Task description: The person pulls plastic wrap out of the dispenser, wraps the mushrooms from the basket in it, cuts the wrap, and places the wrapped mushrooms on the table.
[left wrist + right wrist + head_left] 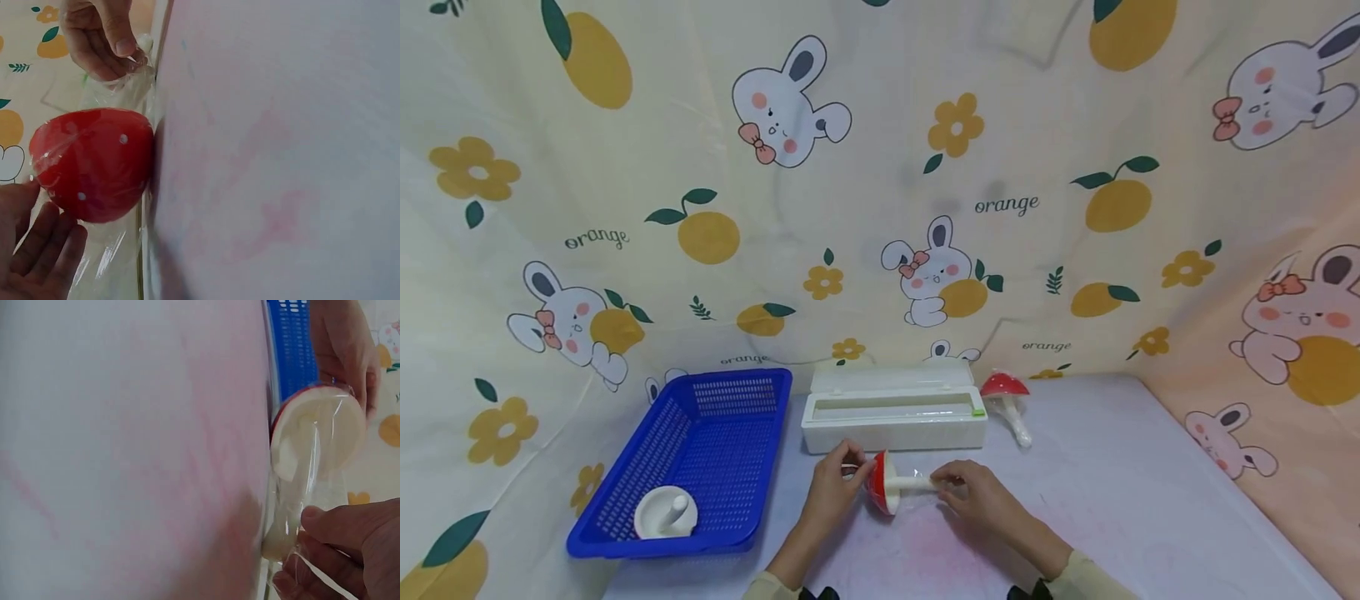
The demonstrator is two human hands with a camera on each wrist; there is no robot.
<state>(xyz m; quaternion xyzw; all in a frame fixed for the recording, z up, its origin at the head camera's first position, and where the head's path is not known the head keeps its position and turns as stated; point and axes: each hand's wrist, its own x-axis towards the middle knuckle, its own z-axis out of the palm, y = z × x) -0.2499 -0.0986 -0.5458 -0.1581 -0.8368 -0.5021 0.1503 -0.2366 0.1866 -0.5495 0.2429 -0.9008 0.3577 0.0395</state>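
A toy mushroom [879, 483] with a red, white-spotted cap and pale stem lies sideways on the table, with clear plastic film [312, 462] around it. My left hand [833, 487] is at the cap side; in the left wrist view its loosely spread fingers [47, 244] touch the edge of the red cap [94, 165]. At the stem end, my right hand [973, 496] pinches the film between thumb and fingers, as the right wrist view shows. Whether it also grips the stem is hard to see.
A white lidded box [895, 429], lid raised, stands just behind the hands. Right of it lies another red-capped mushroom [1006, 386]. On the left, a blue basket [760, 467] holds one mushroom [651, 508], cap down. A printed cloth [865, 208] hangs behind.
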